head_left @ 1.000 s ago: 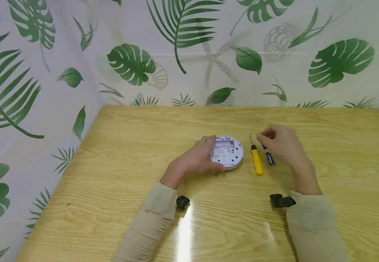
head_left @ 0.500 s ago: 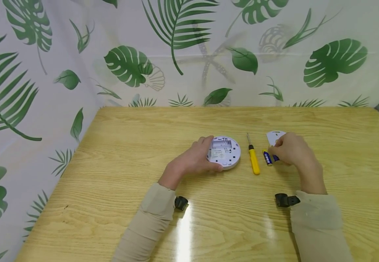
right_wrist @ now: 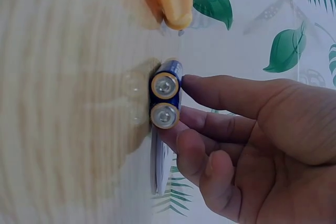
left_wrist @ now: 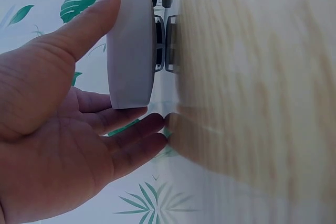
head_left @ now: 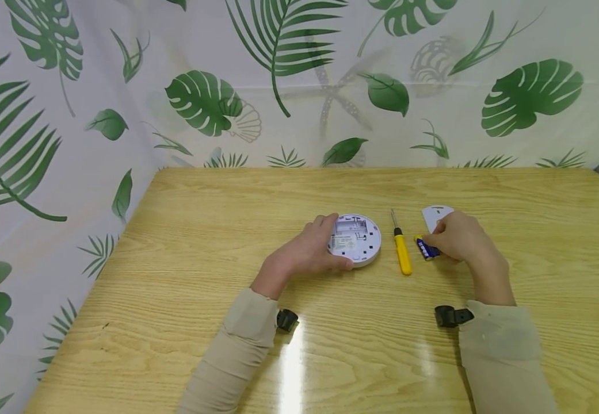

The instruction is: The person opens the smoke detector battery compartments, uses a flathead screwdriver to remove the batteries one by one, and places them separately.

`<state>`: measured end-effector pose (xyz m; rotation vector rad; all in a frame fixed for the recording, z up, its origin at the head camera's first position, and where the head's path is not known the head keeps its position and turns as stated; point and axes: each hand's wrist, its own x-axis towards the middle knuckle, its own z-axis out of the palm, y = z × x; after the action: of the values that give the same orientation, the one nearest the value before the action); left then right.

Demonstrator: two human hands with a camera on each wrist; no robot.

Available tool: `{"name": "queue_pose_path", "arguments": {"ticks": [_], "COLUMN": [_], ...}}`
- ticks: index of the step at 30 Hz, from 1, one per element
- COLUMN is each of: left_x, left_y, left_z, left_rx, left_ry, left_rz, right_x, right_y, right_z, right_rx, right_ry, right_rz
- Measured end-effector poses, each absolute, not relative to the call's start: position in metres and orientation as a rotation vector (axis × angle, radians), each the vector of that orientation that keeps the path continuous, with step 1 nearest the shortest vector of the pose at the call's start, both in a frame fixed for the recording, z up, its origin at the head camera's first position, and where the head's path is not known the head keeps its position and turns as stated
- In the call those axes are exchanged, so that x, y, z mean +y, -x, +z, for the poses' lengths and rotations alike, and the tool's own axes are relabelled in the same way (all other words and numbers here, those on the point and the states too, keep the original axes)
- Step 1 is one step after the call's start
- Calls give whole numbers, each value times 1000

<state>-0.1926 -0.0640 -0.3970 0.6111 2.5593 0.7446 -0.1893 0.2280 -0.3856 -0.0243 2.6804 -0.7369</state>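
Observation:
My left hand (head_left: 309,247) grips a round white device (head_left: 363,253) by its left side, the thumb at the near edge and fingers at the far edge. Its underside faces up, showing a label and a bare battery compartment (head_left: 351,226). In the left wrist view the device's side wall (left_wrist: 128,51) stands between thumb and fingers, close over the table. My right hand (head_left: 462,236) pinches two blue-and-yellow batteries (head_left: 426,249) lying side by side. From the right wrist, the thumb meets one battery (right_wrist: 165,86) and fingertips reach the other battery (right_wrist: 164,115).
A yellow-handled screwdriver (head_left: 403,253) lies between the device and the batteries, shaft pointing away. Behind the batteries is a flat white cover (head_left: 432,215), partly hidden by the right hand. A leaf-print cloth (head_left: 299,126) hangs behind the wooden table (head_left: 201,230).
My right hand has shifted right from the batteries' far end to their right side, uncovering the white cover. The two batteries now lie closer together. The left hand keeps its grip on the device.

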Motion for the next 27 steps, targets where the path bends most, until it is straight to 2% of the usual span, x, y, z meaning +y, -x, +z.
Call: {"name": "queue_pose_path", "arguments": {"ticks": [27], "left_x": [-65], "left_y": [192], "left_z": [-395], "left_rx": [2553], "left_ry": [-610], "left_rz": [737], "right_x": [231], "right_y": [189], "right_z": [-383], "right_rx": [2689], "right_ry": [22], "right_rz": [-726]}}
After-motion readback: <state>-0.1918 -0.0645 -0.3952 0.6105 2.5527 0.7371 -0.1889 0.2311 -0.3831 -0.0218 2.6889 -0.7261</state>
